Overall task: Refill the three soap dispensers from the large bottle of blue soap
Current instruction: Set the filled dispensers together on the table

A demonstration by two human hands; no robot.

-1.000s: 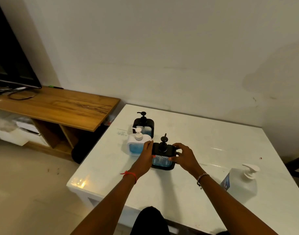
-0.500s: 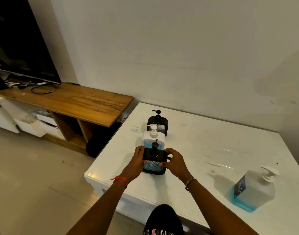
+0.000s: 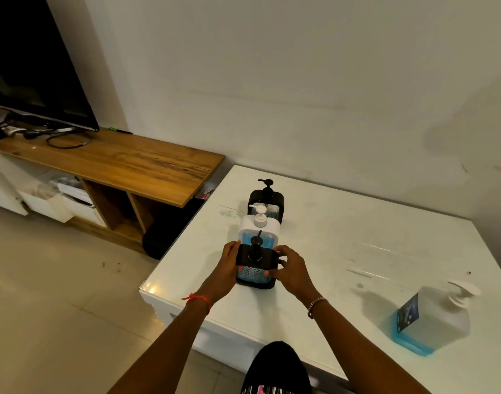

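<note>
Left grip (image 3: pixel 229 263) and right grip (image 3: pixel 292 270) are clamping the boxy black dispenser (image 3: pixel 256 273) near the glossy white worktop (image 3: pixel 343 223) edge. Rounded white dispenser (image 3: pixel 272 227) is standing just behind it. Translucent bottle (image 3: pixel 434 322) is sitting well apart, right.

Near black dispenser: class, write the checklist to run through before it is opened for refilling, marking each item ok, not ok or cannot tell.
1. Near black dispenser upright on the table: ok.
2. Held steady: ok, left hand and right hand grip its sides.
3. Pump top off: not ok, it is on.
4. Large bottle upright, standing apart on the right: ok.
5. Enough blue soap in it for three: cannot tell; only a low layer shows.
6. Gap to the white dispenser behind: cannot tell, hidden.
</note>
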